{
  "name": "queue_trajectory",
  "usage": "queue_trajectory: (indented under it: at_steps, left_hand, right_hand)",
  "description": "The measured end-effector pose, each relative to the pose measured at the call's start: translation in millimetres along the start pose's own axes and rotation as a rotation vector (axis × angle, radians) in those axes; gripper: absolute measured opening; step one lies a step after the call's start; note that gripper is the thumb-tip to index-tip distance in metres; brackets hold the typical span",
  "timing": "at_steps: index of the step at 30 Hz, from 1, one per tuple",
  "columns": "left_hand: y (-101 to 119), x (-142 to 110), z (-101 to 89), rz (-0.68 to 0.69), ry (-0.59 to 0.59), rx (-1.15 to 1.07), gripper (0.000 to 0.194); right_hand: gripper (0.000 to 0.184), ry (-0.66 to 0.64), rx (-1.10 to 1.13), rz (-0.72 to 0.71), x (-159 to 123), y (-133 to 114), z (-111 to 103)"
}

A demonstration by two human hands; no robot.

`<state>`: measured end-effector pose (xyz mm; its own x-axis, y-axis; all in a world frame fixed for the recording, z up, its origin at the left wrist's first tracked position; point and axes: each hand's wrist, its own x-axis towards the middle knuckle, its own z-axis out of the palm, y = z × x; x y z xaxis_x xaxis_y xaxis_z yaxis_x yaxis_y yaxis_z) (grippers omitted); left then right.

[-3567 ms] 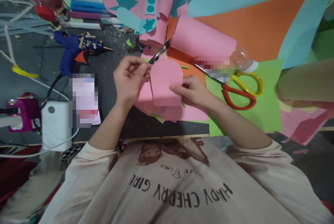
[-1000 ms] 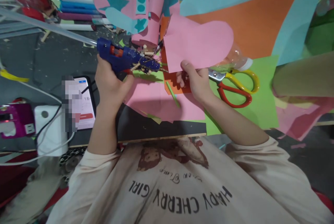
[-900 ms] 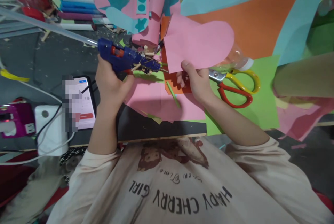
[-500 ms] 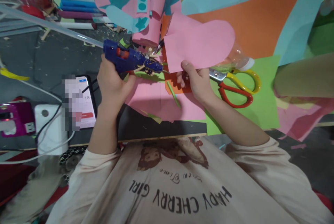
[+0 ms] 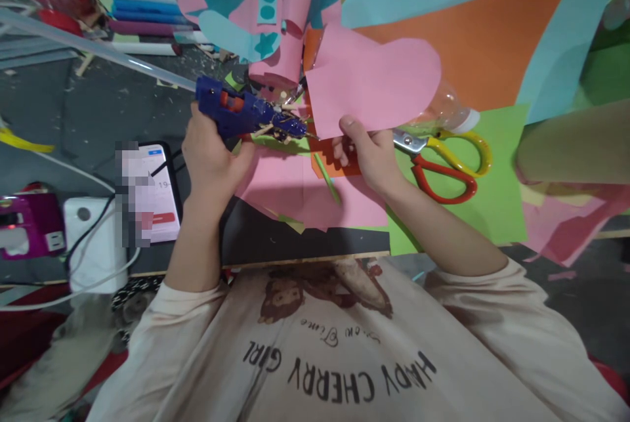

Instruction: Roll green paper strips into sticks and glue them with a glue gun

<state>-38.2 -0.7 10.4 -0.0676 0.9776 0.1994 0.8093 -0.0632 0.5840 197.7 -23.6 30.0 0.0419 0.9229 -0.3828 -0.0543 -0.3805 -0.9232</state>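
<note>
My left hand is closed round the grip of a blue glue gun with a clear glue stick trailing off its back to the upper left. The gun's nozzle points right and sits at the lower left corner of a pink paper cut-out with a rounded end. My right hand pinches that pink cut-out at its lower edge and holds it up above the table. Below both hands lies a larger pink sheet on a black board.
Red and yellow scissors lie on a green sheet right of my right hand. A clear plastic bottle lies behind them. A phone, a white power adapter and cables sit at the left. Orange, blue and pink-with-stars papers cover the far side.
Earlier both hands held the pink cut-out and the glue gun lay on the table. My left hand has picked the gun up and brought its nozzle rightward to the raised cut-out.
</note>
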Motion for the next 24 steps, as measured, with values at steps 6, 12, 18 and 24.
queue_trajectory:
  at_steps: [6,12,18,24]
  left_hand:
    - [-2,0,-1.1,0.009,-0.001,-0.016,0.055]
    - [0,1,-0.3,-0.033,-0.020,-0.041,0.055]
    - [-3,3,0.3,0.047,0.032,-0.030,0.062]
    - [-20,8,6.5,0.014,0.007,0.022,0.072]
  right_hand:
    - [0.049,-0.017,0.005,-0.006,-1,-1,-1]
    - [0.050,-0.023,0.013,-0.007,-2,-1,0]
    - [0.048,-0.024,0.032,-0.015,-1,1,-1]
    - [0.048,-0.033,0.052,-0.027,-1,2,-1]
